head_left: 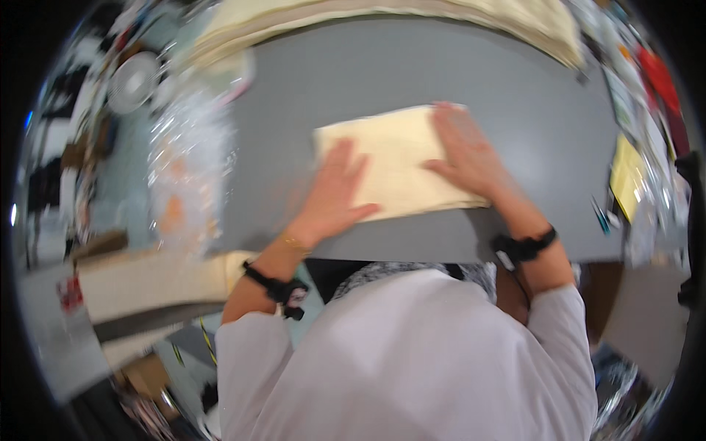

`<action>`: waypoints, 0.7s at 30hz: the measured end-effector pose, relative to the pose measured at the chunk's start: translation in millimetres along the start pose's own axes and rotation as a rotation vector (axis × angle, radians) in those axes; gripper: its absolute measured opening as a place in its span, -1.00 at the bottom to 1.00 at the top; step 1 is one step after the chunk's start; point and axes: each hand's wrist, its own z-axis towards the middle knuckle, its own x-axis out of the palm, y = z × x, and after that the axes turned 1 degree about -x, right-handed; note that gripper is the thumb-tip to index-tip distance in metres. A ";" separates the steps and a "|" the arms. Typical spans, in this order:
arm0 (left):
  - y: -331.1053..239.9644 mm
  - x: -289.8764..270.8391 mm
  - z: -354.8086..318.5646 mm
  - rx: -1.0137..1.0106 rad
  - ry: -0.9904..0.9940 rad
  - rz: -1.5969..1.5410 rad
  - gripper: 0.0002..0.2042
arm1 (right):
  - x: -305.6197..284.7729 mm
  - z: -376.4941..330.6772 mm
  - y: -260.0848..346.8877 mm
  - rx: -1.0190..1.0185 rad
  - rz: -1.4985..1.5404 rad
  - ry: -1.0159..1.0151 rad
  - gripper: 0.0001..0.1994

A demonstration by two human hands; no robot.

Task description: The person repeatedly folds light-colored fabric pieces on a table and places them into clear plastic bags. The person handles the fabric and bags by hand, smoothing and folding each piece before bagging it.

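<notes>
1. Well, a flat, four-sided piece of pale-yellow cloth (397, 165) lies in front of me, its near edge showing what look like layers, on a smooth grey tabletop (294, 73), around the middle and short of the near edge.
2. On its left part rests my left hand (337, 195), palm down and slightly blurred, fingers stretched toward the far side, thumb apart and pointing right along the near edge; it is spread open, clamped on nothing.
3. My right hand (467, 154) lies palm down on the right part, fingertips at the far right corner, fingers close together, thumb held out toward the middle; it too is open, with nothing gripped.
4. I wear a black strap with a small dark device on each forearm, the left one (279, 287) and the right one (526, 246) alike.
5. Along the far side of the table curves a long, layered band of cream fabric (382, 10).
6. Left of the cloth, well apart, sits a crinkled clear plastic bag (191, 140) with orange patches.
7. To my right lie a bright yellow sheet (625, 173) and, just beside it, a slim teal tool (601, 215).
</notes>
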 end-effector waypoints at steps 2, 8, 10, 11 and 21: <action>-19.4 9.9 -1.2 -0.083 -0.038 -0.015 -0.03 | -0.3 13.8 2.0 -0.004 -0.124 -0.001 -0.17; -48.8 19.0 -21.9 -0.103 -0.309 -0.575 -0.44 | 25.7 22.4 81.1 -0.249 -0.031 0.020 -0.25; 0.4 -3.1 -59.9 -0.247 -0.396 -0.764 -0.67 | 35.4 19.9 94.9 -0.279 -0.049 0.050 -0.27; 32.4 -16.6 -79.7 -0.378 -0.548 -0.583 -0.71 | 36.7 17.1 95.3 -0.283 -0.032 0.064 -0.28; 331.3 -97.0 -199.1 -1.338 -0.657 0.052 -0.58 | 18.8 41.3 79.6 -0.393 -0.039 0.117 -0.29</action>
